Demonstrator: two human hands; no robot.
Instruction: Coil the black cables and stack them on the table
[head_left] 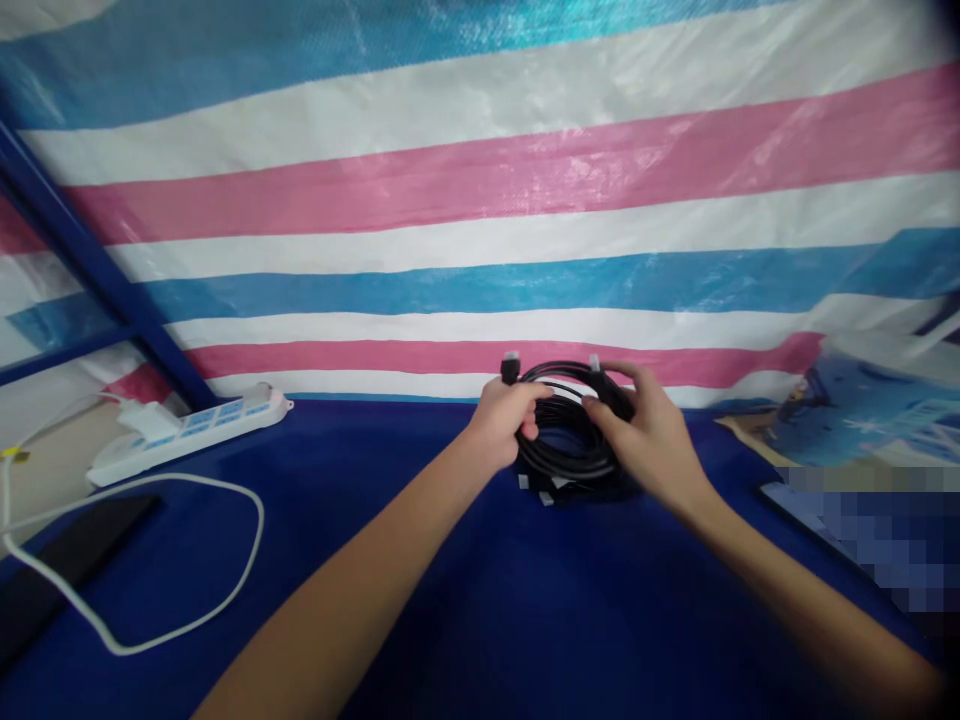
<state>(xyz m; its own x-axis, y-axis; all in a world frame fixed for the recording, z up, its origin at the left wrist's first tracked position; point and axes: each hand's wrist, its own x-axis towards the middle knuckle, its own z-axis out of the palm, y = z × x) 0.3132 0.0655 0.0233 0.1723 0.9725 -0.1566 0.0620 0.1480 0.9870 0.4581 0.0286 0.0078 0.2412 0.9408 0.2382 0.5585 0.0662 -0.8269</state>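
Note:
A coiled black cable (564,464) is held up between my two hands, over the blue table. My left hand (501,418) is closed around the left side of the coil, and a black connector with a pale metal end (511,368) sticks up above it. My right hand (646,432) grips the coil's right side, thumb in front, beside another connector with a metal tip (595,364). Below the coil, two more pale connector tips (546,497) show near the table; I cannot tell whether they belong to the same cable.
To the left stands a white power strip (199,425) with a plug in it, and a white cord (259,520) loops across the blue tabletop (360,640). A flat black object (75,550) lies beneath the cord. Striped sheeting (480,220) hangs behind. A blue patterned bag (862,400) sits at right.

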